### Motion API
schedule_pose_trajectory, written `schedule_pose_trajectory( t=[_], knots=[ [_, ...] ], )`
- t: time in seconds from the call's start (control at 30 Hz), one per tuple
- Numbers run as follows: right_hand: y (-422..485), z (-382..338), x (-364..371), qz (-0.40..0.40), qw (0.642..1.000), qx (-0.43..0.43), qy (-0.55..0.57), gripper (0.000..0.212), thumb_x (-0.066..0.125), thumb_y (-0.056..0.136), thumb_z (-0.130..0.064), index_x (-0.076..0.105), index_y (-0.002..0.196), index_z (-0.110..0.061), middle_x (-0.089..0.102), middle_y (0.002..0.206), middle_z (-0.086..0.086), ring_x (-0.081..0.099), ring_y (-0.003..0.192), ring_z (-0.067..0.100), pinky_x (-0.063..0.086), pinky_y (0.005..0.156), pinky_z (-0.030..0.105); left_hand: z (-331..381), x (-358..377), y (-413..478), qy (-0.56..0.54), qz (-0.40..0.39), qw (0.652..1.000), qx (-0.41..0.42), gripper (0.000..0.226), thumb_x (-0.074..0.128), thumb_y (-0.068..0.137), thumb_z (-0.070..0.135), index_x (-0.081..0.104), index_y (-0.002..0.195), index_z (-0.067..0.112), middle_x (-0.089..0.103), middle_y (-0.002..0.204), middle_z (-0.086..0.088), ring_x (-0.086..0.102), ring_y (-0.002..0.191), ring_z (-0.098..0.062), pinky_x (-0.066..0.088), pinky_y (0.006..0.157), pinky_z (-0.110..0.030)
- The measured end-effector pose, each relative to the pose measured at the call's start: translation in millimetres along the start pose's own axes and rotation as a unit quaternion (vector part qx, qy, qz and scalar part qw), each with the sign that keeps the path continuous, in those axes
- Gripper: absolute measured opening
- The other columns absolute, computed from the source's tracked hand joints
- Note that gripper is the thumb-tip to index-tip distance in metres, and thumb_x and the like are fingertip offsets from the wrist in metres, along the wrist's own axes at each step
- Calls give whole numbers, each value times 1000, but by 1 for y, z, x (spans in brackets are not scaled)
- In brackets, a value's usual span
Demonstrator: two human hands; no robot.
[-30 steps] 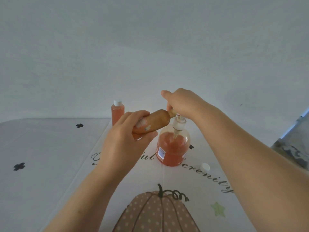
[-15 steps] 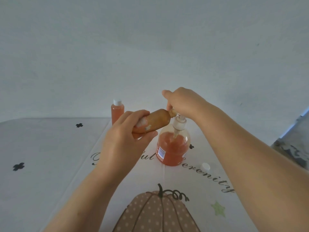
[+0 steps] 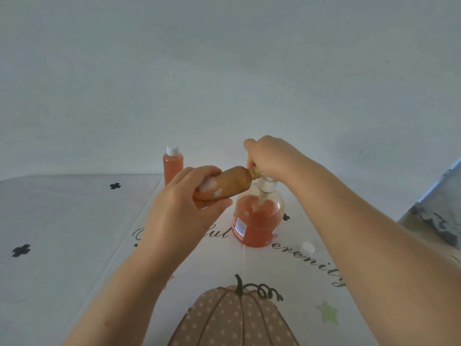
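the left hand [image 3: 179, 216] grips the small bottle [image 3: 224, 187], neck aimed at two o'clock into the pump [image 3: 267, 186] the right hand [image 3: 272, 156] clasps.

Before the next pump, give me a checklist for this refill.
1. Grip of left hand on small bottle: ok.
2. Mouth of small bottle at the nozzle: cannot tell, right hand hides it.
3. Hold of right hand on pump: ok.
4. Liquid in dispenser, upright on table: ok.
5. Place of loose cap, on table beside dispenser: ok.
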State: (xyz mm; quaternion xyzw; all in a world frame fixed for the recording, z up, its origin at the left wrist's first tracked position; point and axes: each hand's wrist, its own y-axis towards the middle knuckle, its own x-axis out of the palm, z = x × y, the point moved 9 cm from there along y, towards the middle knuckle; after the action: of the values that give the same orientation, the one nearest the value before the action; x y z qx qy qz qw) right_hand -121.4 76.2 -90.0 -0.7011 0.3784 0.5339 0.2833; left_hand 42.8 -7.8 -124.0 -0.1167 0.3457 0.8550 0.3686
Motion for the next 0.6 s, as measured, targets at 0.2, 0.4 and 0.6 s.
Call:
schedule_pose_trajectory(
  t=[0.2,0.4,0.6],
  knots=[
    [-7,-2,-5,-10,1000,11,11,34,31,103,-15,60,117,-6,63,112,18,50,86,28,49,85,41,3,-2,-2,8,15,1000,13,43,81,73,27,63,110,35,57,95,25,53,94,8,37,73,-1],
    [3,4,-15,5,998,53,14,44,27,94,-26,67,90,-9,69,85,6,55,65,19,39,60,28,10,-4,-4,2,26,999,40,46,80,75,26,63,118,27,58,99,21,55,94,4,39,76,-3],
    [1,2,-7,-27,997,62,30,26,34,88,-5,56,101,-9,55,82,5,49,62,18,40,62,28,9,-3,-3,11,27,999,36,46,80,75,26,63,117,28,57,99,23,55,93,3,40,76,-3]
  ],
)
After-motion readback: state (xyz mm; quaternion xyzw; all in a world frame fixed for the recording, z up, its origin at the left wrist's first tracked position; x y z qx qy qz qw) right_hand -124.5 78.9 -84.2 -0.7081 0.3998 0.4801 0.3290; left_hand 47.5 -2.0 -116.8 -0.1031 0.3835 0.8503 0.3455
